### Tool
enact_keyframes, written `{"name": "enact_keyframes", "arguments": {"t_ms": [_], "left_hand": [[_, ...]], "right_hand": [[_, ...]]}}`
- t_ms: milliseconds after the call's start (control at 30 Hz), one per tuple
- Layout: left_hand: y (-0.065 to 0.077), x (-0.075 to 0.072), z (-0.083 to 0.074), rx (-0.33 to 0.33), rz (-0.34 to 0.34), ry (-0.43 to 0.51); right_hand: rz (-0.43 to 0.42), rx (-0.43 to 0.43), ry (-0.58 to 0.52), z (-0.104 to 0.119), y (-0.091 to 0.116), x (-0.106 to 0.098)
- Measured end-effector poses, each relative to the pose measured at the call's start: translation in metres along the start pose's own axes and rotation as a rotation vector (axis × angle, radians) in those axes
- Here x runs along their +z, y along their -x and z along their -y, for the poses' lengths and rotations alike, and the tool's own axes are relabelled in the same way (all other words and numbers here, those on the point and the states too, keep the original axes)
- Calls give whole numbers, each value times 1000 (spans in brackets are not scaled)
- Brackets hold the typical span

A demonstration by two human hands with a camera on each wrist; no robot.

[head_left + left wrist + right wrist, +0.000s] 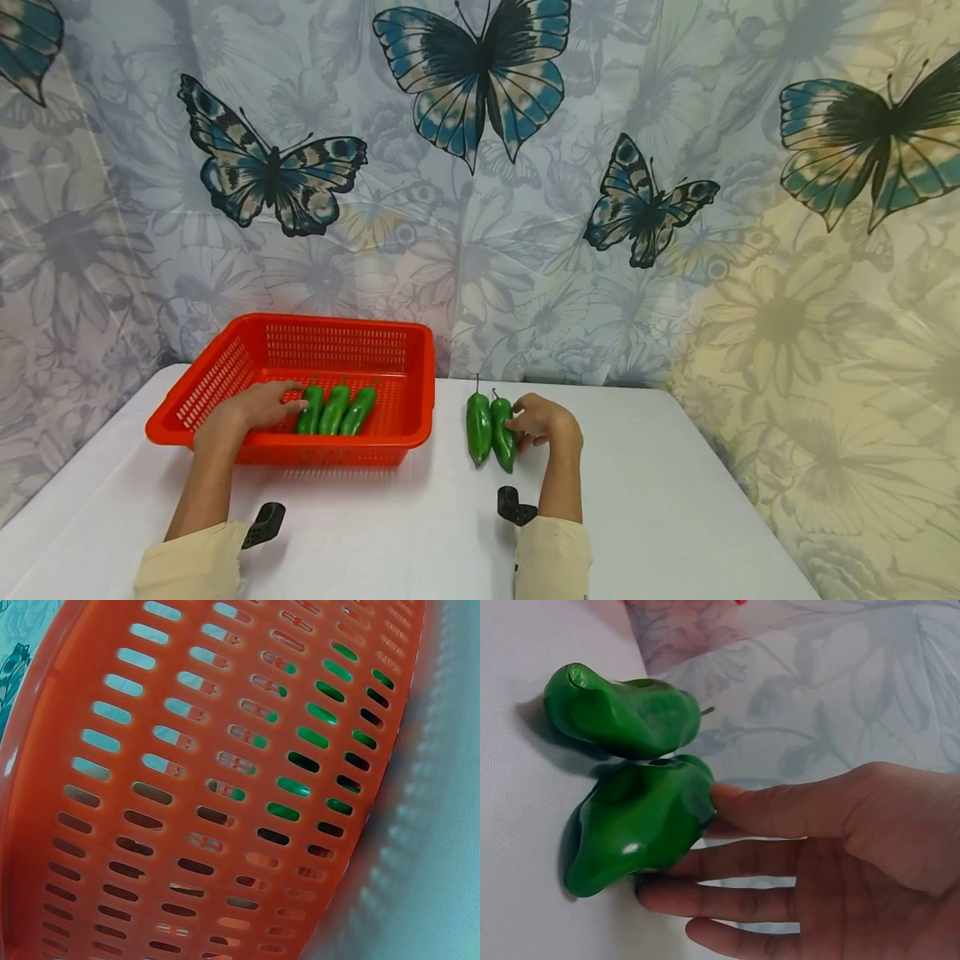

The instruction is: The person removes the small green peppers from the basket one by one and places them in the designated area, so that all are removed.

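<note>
In the head view, my left hand (258, 407) reaches over the near rim of the red plastic basket (426, 383), its extended fingertips right at the leftmost of three green peppers (309, 412) lying side by side inside. The left wrist view shows mostly the slotted basket wall (187, 787), with patches of green behind the slots. On the white table, two more green peppers lie next to each other. My right hand (551, 425) is beside the nearer pepper (641, 825), its thumb at the stem end and its fairly straight fingers along the side. The other pepper (622, 712) lies just beyond.
The basket stands on the left of the white table (675, 500), close to the back edge. Behind the table hangs a fabric backdrop (525, 250) printed with butterflies and flowers. A black wrist device (264, 525) juts out by the left sleeve, and another (516, 506) by the right.
</note>
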State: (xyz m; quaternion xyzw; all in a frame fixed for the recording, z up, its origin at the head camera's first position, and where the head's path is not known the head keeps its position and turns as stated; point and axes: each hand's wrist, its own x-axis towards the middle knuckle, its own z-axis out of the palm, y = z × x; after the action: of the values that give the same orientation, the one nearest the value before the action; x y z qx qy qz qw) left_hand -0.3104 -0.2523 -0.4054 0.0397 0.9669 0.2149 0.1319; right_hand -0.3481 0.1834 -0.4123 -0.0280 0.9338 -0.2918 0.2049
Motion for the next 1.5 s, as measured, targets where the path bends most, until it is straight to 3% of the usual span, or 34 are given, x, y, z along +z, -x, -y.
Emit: {"name": "enact_keyframes", "arguments": {"t_ms": [233, 367, 700, 900, 1067, 1233, 1500], "left_hand": [[-1, 0, 2, -9, -4, 7], [-1, 0, 2, -11, -11, 8], [-2, 0, 2, -7, -15, -1], [-2, 0, 2, 2, -17, -4], [-1, 0, 2, -16, -10, 7], [-1, -1, 2, -13, -8, -3], [-2, 1, 2, 10, -11, 7]], "right_hand": [[-44, 8, 51, 2, 0, -2], [-103, -44, 86, 11, 3, -5], [-228, -345, 80, 61, 12, -2], [-317, -549, 40, 95, 8, 16], [-363, -669, 13, 120, 3, 35], [-344, -733, 19, 146, 1, 60], [-217, -659, 162, 172, 3, 102]]}}
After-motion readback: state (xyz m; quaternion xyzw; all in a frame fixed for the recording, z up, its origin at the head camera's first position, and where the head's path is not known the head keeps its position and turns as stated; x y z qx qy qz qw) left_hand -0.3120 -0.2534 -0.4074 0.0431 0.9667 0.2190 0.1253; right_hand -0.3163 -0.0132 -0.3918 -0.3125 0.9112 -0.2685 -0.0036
